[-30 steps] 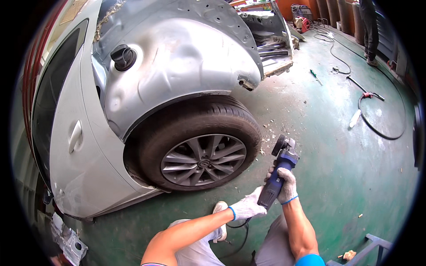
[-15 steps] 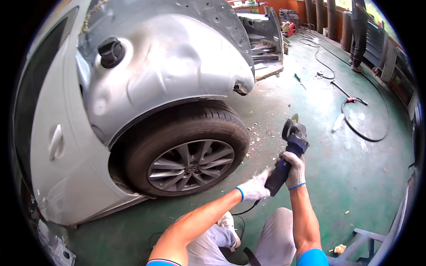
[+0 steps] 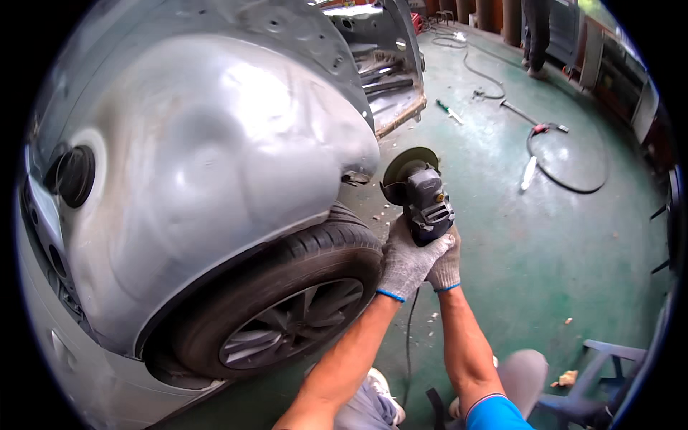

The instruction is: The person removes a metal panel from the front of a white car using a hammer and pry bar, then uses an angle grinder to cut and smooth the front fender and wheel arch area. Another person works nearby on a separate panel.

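Green floor (image 3: pixel 502 265) runs along beside a car with a bare silver panel (image 3: pixel 208 143) over its back tire (image 3: pixel 279 279). Far off, a person in dark pants (image 3: pixel 536 32) stands near the wall. A black hose (image 3: pixel 580 190) and a green-handled tool (image 3: pixel 448 111) lie on the floor.

The grinder (image 3: pixel 430 208) is up in front of the person, just right of the panel's low, torn corner (image 3: pixel 357 176). Half a second ago it was tilted and farther from that corner. Now it points up more, and its round disc (image 3: pixel 410 161) shows wide. That seems to put the disc closer to the car, but I cannot tell if it spins.

The left hand (image 3: pixel 408 261) has slid up and wraps around the grinder's body. The right hand (image 3: pixel 446 264) is curled close beside it, also holding on, though some fingers are hidden. A cord (image 3: pixel 409 330) hangs below.
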The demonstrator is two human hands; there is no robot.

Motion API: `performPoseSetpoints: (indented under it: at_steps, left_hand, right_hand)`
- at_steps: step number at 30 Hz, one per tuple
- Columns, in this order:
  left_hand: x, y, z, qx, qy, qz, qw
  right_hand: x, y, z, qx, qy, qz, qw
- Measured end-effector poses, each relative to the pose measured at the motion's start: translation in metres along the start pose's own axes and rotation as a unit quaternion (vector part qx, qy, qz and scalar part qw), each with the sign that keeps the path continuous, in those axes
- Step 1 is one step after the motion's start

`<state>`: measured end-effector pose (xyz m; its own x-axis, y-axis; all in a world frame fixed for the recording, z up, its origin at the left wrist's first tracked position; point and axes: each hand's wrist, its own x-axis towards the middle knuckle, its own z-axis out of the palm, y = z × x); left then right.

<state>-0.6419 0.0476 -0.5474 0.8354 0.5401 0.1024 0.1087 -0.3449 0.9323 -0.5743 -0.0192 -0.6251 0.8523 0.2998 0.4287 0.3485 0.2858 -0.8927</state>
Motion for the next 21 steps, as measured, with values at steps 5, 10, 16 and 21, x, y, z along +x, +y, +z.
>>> performPoseSetpoints:
  at_steps: [5,10,16,21]
  left_hand:
    - [0.014,-0.029,0.011,0.009,0.042,0.046,0.998]
    - [0.016,-0.031,0.009,-0.170,0.066,0.038,0.983]
    - [0.013,-0.008,0.023,-0.103,0.110,0.023,0.988]
    - [0.020,0.009,0.038,-0.181,0.112,0.046,0.976]
  right_hand:
    - [0.019,0.017,-0.002,-0.066,-0.026,-0.057,0.996]
    - [0.034,0.027,-0.004,-0.035,-0.067,-0.078,0.994]
    - [0.038,0.014,-0.013,-0.031,-0.082,-0.104,0.991]
    - [0.059,-0.013,-0.026,0.045,-0.095,-0.105,0.989]
